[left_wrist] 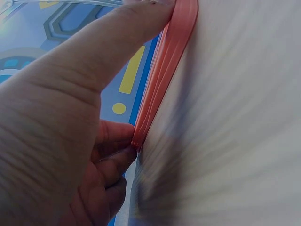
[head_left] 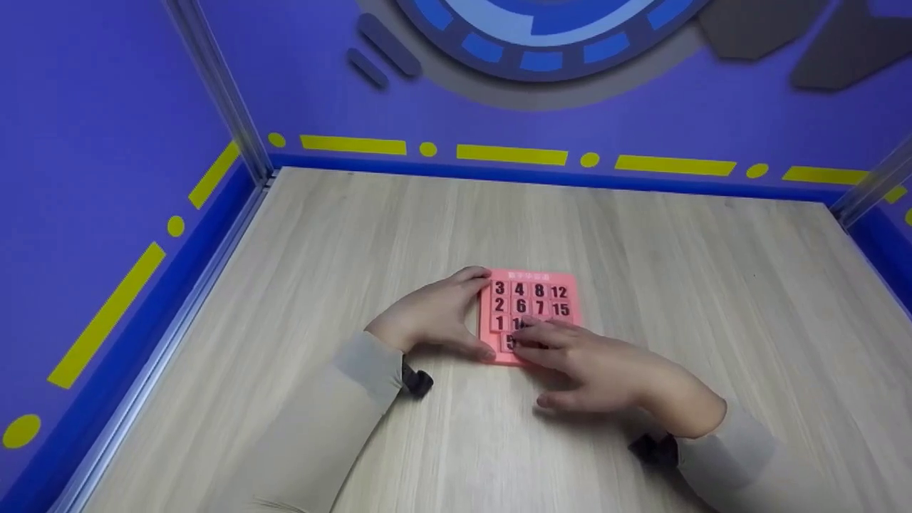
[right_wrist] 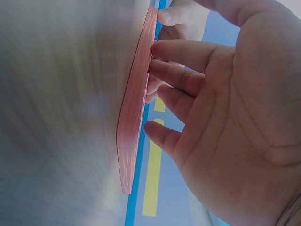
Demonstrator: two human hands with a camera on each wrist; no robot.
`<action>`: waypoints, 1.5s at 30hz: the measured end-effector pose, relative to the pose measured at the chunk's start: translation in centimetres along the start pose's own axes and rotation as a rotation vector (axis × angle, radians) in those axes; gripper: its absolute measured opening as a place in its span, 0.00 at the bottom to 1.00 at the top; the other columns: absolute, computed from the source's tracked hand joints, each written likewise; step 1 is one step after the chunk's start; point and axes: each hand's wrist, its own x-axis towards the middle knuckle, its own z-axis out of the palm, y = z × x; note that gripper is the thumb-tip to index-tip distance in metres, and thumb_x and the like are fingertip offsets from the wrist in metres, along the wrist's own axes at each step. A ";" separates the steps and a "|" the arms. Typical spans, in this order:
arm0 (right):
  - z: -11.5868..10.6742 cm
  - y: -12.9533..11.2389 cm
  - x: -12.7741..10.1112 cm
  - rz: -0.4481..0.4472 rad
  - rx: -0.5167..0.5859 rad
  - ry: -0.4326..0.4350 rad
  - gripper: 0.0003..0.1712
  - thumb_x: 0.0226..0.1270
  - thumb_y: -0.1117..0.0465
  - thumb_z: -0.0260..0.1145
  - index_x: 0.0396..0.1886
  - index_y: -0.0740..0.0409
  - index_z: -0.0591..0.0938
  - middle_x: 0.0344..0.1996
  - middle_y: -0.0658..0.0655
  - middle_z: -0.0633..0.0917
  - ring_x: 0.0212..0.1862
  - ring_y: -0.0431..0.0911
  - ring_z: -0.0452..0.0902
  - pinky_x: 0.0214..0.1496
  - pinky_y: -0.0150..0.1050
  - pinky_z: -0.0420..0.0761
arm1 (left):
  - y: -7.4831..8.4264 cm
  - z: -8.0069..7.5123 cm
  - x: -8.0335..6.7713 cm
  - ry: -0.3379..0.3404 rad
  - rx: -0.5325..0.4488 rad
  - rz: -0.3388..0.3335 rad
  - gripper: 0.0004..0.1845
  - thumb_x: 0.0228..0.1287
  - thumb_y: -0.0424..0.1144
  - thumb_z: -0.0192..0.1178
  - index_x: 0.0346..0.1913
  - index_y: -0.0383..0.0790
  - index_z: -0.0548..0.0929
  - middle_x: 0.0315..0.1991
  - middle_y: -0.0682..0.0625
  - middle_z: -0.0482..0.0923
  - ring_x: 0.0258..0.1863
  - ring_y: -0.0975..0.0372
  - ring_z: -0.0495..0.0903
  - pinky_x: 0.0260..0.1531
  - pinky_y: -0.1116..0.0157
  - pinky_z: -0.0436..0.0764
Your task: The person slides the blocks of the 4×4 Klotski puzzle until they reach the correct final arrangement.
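Wood-grain tabletop (head_left: 285, 285) is carrying a pink number-slide puzzle (head_left: 531, 311) at its centre, the left hand (head_left: 434, 317) gripping its left edge, steadying it, while the right hand's (head_left: 605, 370) straight fingertips (right_wrist: 157, 66) are pressing near tiles.

**Two hands on a number puzzle**

A pink number puzzle (head_left: 531, 313) lies flat on a pale wooden table (head_left: 641, 285). The left hand (head_left: 434, 313) grips the puzzle's left edge between thumb and fingers. The right hand (head_left: 605, 370) lies over the lower tiles, fingertips touching them. Purple walls (head_left: 107, 107) with yellow dashes enclose the table.
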 end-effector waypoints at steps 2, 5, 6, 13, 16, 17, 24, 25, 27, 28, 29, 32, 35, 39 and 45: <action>0.0 0.0 0.0 -0.002 0.010 -0.014 0.45 0.79 0.36 0.70 0.89 0.47 0.73 0.92 0.49 0.65 0.93 0.61 0.55 0.94 0.66 0.62 | 0.0 0.0 0.0 0.000 0.002 -0.006 0.72 0.49 0.68 0.86 0.91 0.40 0.61 0.94 0.53 0.56 0.92 0.55 0.61 0.91 0.58 0.65; 0.0 -0.1 0.0 -0.010 0.032 -0.030 0.47 0.79 0.36 0.70 0.90 0.48 0.71 0.93 0.48 0.62 0.94 0.60 0.52 0.95 0.66 0.59 | 0.0 0.0 0.1 -0.002 0.000 -0.014 0.72 0.49 0.68 0.86 0.91 0.40 0.62 0.94 0.54 0.56 0.91 0.56 0.62 0.91 0.58 0.66; 0.1 -0.1 0.1 -0.013 0.038 -0.034 0.48 0.79 0.36 0.70 0.90 0.48 0.70 0.93 0.48 0.61 0.95 0.59 0.51 0.95 0.66 0.57 | 0.0 0.0 0.1 -0.002 -0.002 -0.016 0.72 0.49 0.68 0.86 0.91 0.40 0.62 0.94 0.54 0.56 0.91 0.56 0.62 0.91 0.58 0.67; 0.5 -0.2 0.5 -0.060 0.059 -0.026 0.49 0.79 0.36 0.70 0.91 0.49 0.67 0.94 0.50 0.59 0.95 0.57 0.50 0.97 0.67 0.50 | 0.2 0.0 0.1 0.000 -0.017 -0.015 0.73 0.47 0.68 0.88 0.91 0.40 0.62 0.93 0.53 0.57 0.91 0.56 0.63 0.91 0.58 0.67; 0.5 -0.2 0.5 -0.059 0.075 -0.035 0.49 0.79 0.37 0.70 0.92 0.47 0.66 0.94 0.49 0.59 0.95 0.56 0.49 0.97 0.66 0.49 | 0.2 0.0 0.0 -0.002 -0.020 -0.012 0.73 0.47 0.67 0.88 0.91 0.39 0.62 0.93 0.52 0.56 0.91 0.55 0.62 0.91 0.58 0.66; 0.5 -0.2 0.5 -0.053 0.081 -0.040 0.50 0.79 0.37 0.70 0.92 0.46 0.65 0.94 0.48 0.58 0.95 0.56 0.48 0.97 0.66 0.49 | 0.2 0.0 -0.1 -0.002 -0.019 -0.011 0.72 0.48 0.67 0.88 0.91 0.39 0.62 0.93 0.52 0.56 0.91 0.54 0.62 0.91 0.57 0.66; -0.6 0.2 -0.5 -0.021 0.069 0.005 0.47 0.81 0.39 0.71 0.92 0.45 0.67 0.93 0.48 0.63 0.94 0.53 0.54 0.97 0.63 0.53 | 0.1 0.0 -0.1 0.001 -0.018 -0.008 0.71 0.50 0.66 0.87 0.91 0.39 0.63 0.93 0.52 0.56 0.91 0.55 0.62 0.91 0.58 0.66; -0.7 0.3 -0.8 -0.010 0.061 0.018 0.46 0.81 0.40 0.71 0.91 0.45 0.68 0.93 0.48 0.63 0.94 0.53 0.55 0.97 0.62 0.54 | 0.1 0.0 -0.1 0.002 -0.018 -0.007 0.71 0.49 0.66 0.87 0.91 0.40 0.63 0.93 0.52 0.56 0.91 0.55 0.62 0.91 0.58 0.66; -0.9 0.7 -1.4 0.012 0.049 0.036 0.44 0.82 0.41 0.71 0.91 0.45 0.69 0.92 0.48 0.65 0.93 0.54 0.57 0.96 0.63 0.56 | 0.1 0.0 0.0 0.004 -0.016 -0.003 0.71 0.49 0.67 0.87 0.91 0.40 0.63 0.94 0.52 0.56 0.91 0.55 0.62 0.91 0.58 0.66; -0.9 0.8 -1.7 0.028 0.047 0.037 0.43 0.82 0.41 0.71 0.90 0.45 0.70 0.92 0.48 0.65 0.93 0.54 0.58 0.96 0.63 0.57 | 0.1 0.0 0.0 0.003 -0.016 -0.002 0.71 0.50 0.67 0.86 0.91 0.40 0.63 0.94 0.52 0.56 0.92 0.54 0.61 0.91 0.58 0.65; -1.0 1.0 -2.0 0.035 0.044 0.040 0.43 0.82 0.42 0.71 0.90 0.46 0.71 0.91 0.49 0.66 0.93 0.55 0.59 0.95 0.63 0.58 | 0.1 -0.1 0.0 0.001 -0.017 -0.001 0.71 0.49 0.68 0.86 0.91 0.40 0.62 0.94 0.52 0.56 0.92 0.54 0.61 0.92 0.58 0.65; -0.9 1.4 -2.8 0.056 0.037 0.045 0.40 0.83 0.44 0.71 0.88 0.48 0.73 0.90 0.51 0.69 0.91 0.57 0.63 0.94 0.66 0.60 | 0.1 -0.1 -0.1 -0.006 -0.024 -0.004 0.72 0.49 0.67 0.87 0.91 0.40 0.61 0.94 0.52 0.55 0.92 0.54 0.60 0.92 0.58 0.64; -0.9 1.7 -3.6 0.066 0.041 0.063 0.39 0.82 0.45 0.72 0.86 0.50 0.75 0.88 0.52 0.72 0.90 0.59 0.65 0.93 0.68 0.61 | 0.1 -0.2 -0.1 -0.006 -0.027 -0.012 0.72 0.49 0.66 0.87 0.91 0.41 0.62 0.94 0.53 0.55 0.92 0.55 0.61 0.91 0.58 0.65; -1.0 1.9 -4.2 0.063 0.047 0.085 0.38 0.82 0.45 0.72 0.85 0.50 0.78 0.85 0.54 0.76 0.89 0.60 0.68 0.92 0.70 0.62 | 0.0 -0.2 -0.1 -0.001 -0.020 -0.021 0.71 0.49 0.66 0.87 0.91 0.42 0.62 0.93 0.55 0.56 0.91 0.56 0.62 0.91 0.58 0.67; -0.8 1.8 -4.5 0.055 0.041 0.057 0.36 0.83 0.44 0.71 0.83 0.52 0.80 0.83 0.54 0.79 0.88 0.60 0.69 0.90 0.71 0.65 | 0.2 -0.1 0.1 -0.008 -0.017 -0.015 0.71 0.50 0.66 0.87 0.92 0.43 0.61 0.93 0.53 0.56 0.92 0.55 0.61 0.91 0.57 0.66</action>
